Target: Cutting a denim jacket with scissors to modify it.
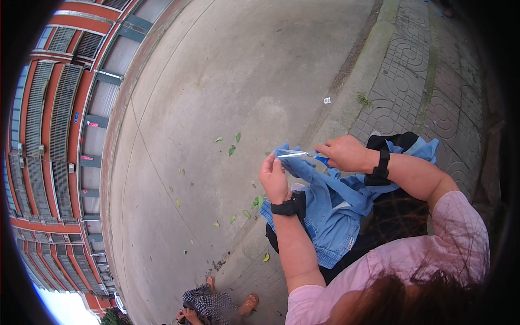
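My right hand [346, 154] is closed round the blue handles of a pair of scissors [297, 154]. Their silver blades point left, against the edge of a light blue denim garment [330, 216]. My left hand [275, 177] pinches that edge near the blade tips. The rest of the denim lies across my lap, over black cloth, with a small white label [351, 244] near its ribbed hem. Whether the blades are in the cloth or only beside it is too small to tell.
A patterned paved sidewalk [398, 70] and kerb run beside a concrete road [216, 81]. Green and yellow leaves [232, 150] are scattered there. Another person [208, 303] in patterned clothing and brown shoes sits at the lower edge. Orange-red buildings [54, 108] line the left.
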A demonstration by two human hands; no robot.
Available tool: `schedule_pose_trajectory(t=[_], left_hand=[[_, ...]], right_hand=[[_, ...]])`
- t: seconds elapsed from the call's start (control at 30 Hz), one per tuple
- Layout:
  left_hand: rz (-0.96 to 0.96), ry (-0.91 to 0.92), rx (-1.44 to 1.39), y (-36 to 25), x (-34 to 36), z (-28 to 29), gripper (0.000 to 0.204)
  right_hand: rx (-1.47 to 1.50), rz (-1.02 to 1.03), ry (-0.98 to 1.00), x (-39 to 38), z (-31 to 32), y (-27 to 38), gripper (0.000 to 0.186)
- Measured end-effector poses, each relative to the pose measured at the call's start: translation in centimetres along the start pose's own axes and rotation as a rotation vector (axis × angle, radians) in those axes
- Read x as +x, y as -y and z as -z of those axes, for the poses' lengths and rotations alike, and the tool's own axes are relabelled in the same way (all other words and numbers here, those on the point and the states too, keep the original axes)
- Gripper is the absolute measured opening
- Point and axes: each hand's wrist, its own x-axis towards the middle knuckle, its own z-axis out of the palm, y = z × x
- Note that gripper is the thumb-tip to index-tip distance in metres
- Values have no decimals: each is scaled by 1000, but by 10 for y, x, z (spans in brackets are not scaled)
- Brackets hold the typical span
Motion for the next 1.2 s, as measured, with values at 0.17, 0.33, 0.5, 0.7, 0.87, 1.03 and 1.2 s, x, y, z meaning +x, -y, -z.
schedule_pose_trajectory(t=[0.17, 0.33, 0.5, 0.7, 0.87, 1.03, 1.2], left_hand=[[0, 8, 18, 3, 0, -2, 24], [-22, 4, 19, 3, 0, -1, 22], [-74, 32, 105, 5, 0, -1, 19], [-122, 265, 344, 5, -2, -9, 17], [-235, 470, 516, 19, -4, -17, 14], [-210, 511, 497, 9, -8, -23, 15], [-183, 516, 306, 27, -2, -20, 14]], right_hand=[[51, -20, -37, 0, -1, 0, 39], [54, -51, -21, 1, 5, 4, 41], [115, -61, -35, 2, -2, 0, 43], [445, -197, 52, 9, -2, -2, 56], [646, -144, 189, 12, -5, -8, 62], [1021, -197, 293, 9, -10, -10, 58], [1022, -188, 342, 13, -12, -11, 52]])
